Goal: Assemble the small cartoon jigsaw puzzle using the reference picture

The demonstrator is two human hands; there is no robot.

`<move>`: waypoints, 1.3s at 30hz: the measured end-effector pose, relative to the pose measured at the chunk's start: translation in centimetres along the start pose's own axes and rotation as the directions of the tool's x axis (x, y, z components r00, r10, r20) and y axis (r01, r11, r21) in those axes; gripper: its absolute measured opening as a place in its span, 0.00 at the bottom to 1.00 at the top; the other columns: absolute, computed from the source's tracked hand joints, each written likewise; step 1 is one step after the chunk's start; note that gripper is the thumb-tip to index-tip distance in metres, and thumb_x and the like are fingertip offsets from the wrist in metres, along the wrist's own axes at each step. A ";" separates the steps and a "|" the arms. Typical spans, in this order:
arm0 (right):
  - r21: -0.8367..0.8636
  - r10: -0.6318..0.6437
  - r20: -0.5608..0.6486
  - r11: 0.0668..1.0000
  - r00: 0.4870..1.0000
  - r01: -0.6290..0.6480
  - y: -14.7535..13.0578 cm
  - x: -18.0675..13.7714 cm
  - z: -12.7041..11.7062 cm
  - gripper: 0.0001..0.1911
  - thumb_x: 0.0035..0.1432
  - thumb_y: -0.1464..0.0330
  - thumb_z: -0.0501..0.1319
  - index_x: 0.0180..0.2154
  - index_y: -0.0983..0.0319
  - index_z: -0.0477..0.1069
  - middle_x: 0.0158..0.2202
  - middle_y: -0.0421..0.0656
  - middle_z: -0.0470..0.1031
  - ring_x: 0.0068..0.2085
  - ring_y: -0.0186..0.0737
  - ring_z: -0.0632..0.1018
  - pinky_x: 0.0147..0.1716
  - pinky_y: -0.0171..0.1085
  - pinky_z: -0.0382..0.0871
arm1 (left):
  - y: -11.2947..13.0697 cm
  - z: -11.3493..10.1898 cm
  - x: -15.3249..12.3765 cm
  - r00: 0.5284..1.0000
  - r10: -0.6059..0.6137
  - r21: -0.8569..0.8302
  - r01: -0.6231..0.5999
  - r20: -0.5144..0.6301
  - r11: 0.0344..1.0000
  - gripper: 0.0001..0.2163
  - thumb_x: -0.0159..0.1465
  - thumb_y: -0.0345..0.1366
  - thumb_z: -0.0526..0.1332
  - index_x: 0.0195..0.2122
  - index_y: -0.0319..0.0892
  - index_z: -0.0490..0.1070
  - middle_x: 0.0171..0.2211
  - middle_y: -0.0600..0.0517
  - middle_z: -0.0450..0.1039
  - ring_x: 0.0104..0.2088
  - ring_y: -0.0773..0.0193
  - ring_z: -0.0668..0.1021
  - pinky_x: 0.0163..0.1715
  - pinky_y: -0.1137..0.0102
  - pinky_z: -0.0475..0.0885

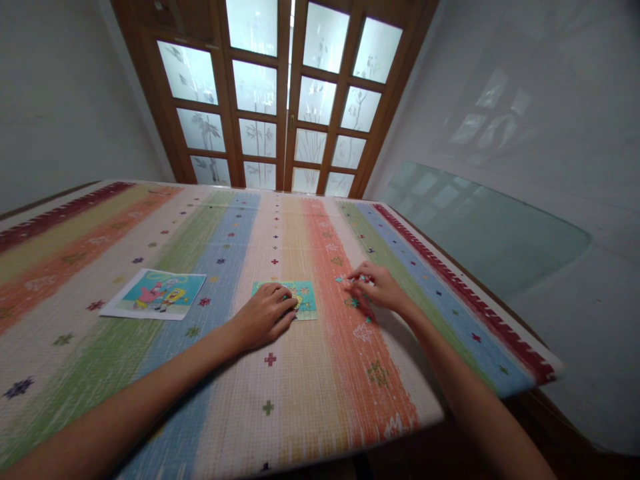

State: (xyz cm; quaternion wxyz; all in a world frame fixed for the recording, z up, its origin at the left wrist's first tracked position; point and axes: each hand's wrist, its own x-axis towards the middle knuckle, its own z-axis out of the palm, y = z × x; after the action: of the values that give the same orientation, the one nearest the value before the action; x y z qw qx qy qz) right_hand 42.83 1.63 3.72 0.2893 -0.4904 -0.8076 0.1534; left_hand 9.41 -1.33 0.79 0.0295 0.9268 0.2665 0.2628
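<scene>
A small, partly built cartoon jigsaw puzzle (pixel 305 296) lies on the striped tablecloth (pixel 300 393) in front of me. My left hand (pixel 265 317) rests on its left half, fingers curled down on it. My right hand (pixel 376 287) sits to the right of the puzzle, its fingers pinched over small loose puzzle pieces (pixel 353 303) on the orange stripe. Whether a piece is held in the pinch is hard to see.
A printed cartoon reference picture (pixel 155 294) lies flat at the left of the table. The table's right edge (pixel 480 307) runs close to my right arm. A wooden door with frosted glass panes (pixel 280 93) stands behind the table, and white walls stand on both sides.
</scene>
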 end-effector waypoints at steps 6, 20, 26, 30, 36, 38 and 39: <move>0.013 0.045 -0.111 0.999 0.993 -0.044 1.5 -2.7 -1.5 0.13 0.59 0.63 0.59 0.36 0.62 0.80 0.32 0.44 0.74 0.29 0.37 0.70 0.34 0.36 0.65 | -0.5 0.6 -0.1 0.999 0.004 -0.005 -0.004 -0.042 1.000 0.10 0.71 0.34 0.56 0.48 0.43 0.74 0.54 0.42 0.75 0.56 0.49 0.72 0.58 0.50 0.68; 0.039 0.127 -0.176 0.992 0.976 -0.122 3.4 -6.0 -2.4 0.15 0.59 0.60 0.58 0.35 0.61 0.79 0.33 0.46 0.75 0.27 0.38 0.69 0.29 0.38 0.63 | -0.9 0.7 0.0 1.000 0.014 0.057 -0.014 0.002 0.998 0.16 0.72 0.36 0.53 0.55 0.40 0.73 0.53 0.42 0.76 0.54 0.48 0.74 0.57 0.50 0.68; 0.029 0.151 -0.179 0.989 0.972 -0.148 3.9 -6.7 -3.1 0.16 0.59 0.58 0.57 0.35 0.61 0.80 0.34 0.47 0.75 0.28 0.39 0.70 0.29 0.38 0.64 | -1.3 0.8 0.0 0.999 -0.016 0.053 0.014 0.042 0.998 0.17 0.72 0.39 0.53 0.58 0.41 0.73 0.56 0.42 0.75 0.57 0.45 0.72 0.58 0.48 0.66; 0.007 0.188 -0.176 0.982 0.966 -0.190 4.0 -7.4 -3.9 0.19 0.60 0.56 0.57 0.35 0.61 0.80 0.34 0.47 0.76 0.31 0.40 0.73 0.30 0.37 0.66 | -1.6 0.6 0.1 0.994 -0.063 0.012 0.062 0.090 0.998 0.17 0.71 0.39 0.55 0.58 0.43 0.73 0.58 0.44 0.75 0.57 0.45 0.71 0.57 0.48 0.67; 0.027 0.259 -0.048 0.966 0.965 -0.258 4.6 -8.9 -5.2 0.22 0.60 0.52 0.57 0.39 0.61 0.81 0.40 0.49 0.79 0.33 0.43 0.76 0.32 0.38 0.69 | -1.8 0.6 -0.1 0.988 -0.112 -0.044 0.117 0.104 0.992 0.18 0.71 0.42 0.55 0.59 0.45 0.72 0.58 0.44 0.74 0.56 0.46 0.71 0.56 0.49 0.67; 0.001 0.295 -0.052 0.955 0.954 -0.295 5.1 -9.4 -5.6 0.22 0.58 0.51 0.59 0.38 0.61 0.81 0.41 0.50 0.79 0.35 0.45 0.77 0.33 0.39 0.70 | -1.9 0.7 -0.2 0.985 -0.136 -0.056 0.142 0.103 0.988 0.20 0.70 0.42 0.56 0.60 0.43 0.69 0.56 0.42 0.75 0.56 0.46 0.72 0.55 0.49 0.67; -0.019 0.312 -0.061 0.949 0.948 -0.314 5.4 -9.7 -5.9 0.22 0.57 0.51 0.59 0.38 0.61 0.81 0.40 0.50 0.79 0.35 0.45 0.76 0.33 0.39 0.70 | -2.0 0.8 -0.2 0.983 -0.152 -0.060 0.159 0.104 0.985 0.21 0.70 0.43 0.56 0.61 0.42 0.68 0.54 0.41 0.75 0.56 0.45 0.72 0.56 0.48 0.67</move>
State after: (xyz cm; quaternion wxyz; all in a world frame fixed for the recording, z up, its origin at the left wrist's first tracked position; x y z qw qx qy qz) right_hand 53.68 -4.59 2.37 0.2774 -0.6205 -0.7131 0.1716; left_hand 8.73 0.32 -0.32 0.0947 0.9135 0.3273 0.2222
